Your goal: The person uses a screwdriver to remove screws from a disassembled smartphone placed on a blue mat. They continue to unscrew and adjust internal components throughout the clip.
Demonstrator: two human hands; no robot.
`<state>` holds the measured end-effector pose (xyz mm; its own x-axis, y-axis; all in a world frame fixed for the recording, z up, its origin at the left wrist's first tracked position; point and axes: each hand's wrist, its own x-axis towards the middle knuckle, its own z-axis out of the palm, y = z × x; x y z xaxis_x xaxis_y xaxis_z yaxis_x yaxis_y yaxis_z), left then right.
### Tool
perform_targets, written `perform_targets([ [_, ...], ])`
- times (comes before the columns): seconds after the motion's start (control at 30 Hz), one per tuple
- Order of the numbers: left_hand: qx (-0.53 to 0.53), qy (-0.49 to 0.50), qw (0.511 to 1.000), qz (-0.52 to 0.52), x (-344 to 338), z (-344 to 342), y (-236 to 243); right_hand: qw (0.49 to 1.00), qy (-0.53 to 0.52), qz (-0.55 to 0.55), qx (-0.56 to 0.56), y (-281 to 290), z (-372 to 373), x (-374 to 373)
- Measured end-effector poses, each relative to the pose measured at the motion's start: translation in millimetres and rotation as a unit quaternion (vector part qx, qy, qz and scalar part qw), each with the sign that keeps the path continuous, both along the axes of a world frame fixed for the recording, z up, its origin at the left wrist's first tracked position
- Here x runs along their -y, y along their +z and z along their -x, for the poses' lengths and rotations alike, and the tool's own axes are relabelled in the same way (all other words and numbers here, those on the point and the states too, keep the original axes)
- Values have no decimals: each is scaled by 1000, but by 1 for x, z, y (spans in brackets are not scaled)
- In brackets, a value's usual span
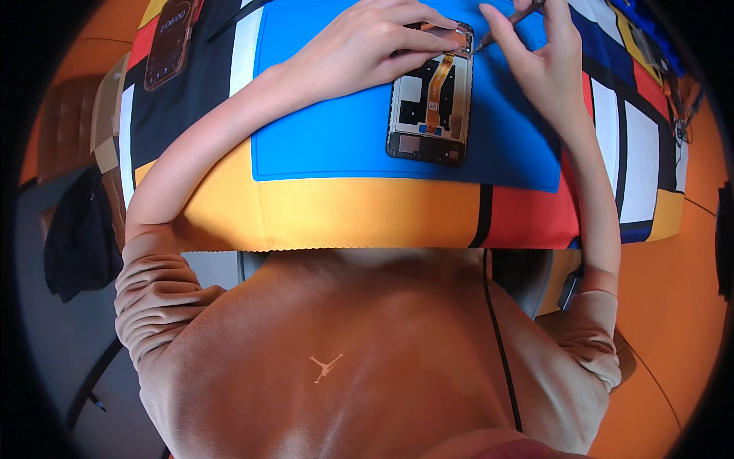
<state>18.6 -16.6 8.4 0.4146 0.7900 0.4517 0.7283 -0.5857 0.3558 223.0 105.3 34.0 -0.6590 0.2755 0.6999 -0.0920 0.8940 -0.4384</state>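
Note:
An opened phone (419, 138) lies on the blue mat (321, 149), with a gold-coloured ribbon cable down its middle and its inner parts exposed. My left hand (390, 42) is open, its fingers stretched to the right with tips resting on the phone's upper part. My right hand (539, 61), at the phone's upper right, is closed on a slim dark tool (520, 15) whose tip points down toward the top of the phone; whether it touches cannot be made out.
A second phone (164, 53) lies at the upper left of the patterned cloth (352, 214). Several dark cords and small items (680, 115) sit at the right edge. Black fabric (76, 233) hangs beside a brown seat (69, 130) on the left.

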Motion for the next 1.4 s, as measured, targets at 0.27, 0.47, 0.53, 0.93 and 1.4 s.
perform_targets([
  [0.27,-9,1,1000,6,-1,3,-2,992,-1,44,121,23,-13,12],
  [0.47,1,-6,1000,-11,-2,3,-6,976,-94,124,150,16,-13,9],
  [0.53,-1,-7,1000,-16,-3,3,-7,979,-102,116,129,10,-9,5],
  [0.93,31,-14,999,-34,-5,3,-11,984,-108,42,139,18,0,15],
  [1.4,11,-6,1000,-22,-3,3,-9,994,-72,33,69,3,-8,7],
])
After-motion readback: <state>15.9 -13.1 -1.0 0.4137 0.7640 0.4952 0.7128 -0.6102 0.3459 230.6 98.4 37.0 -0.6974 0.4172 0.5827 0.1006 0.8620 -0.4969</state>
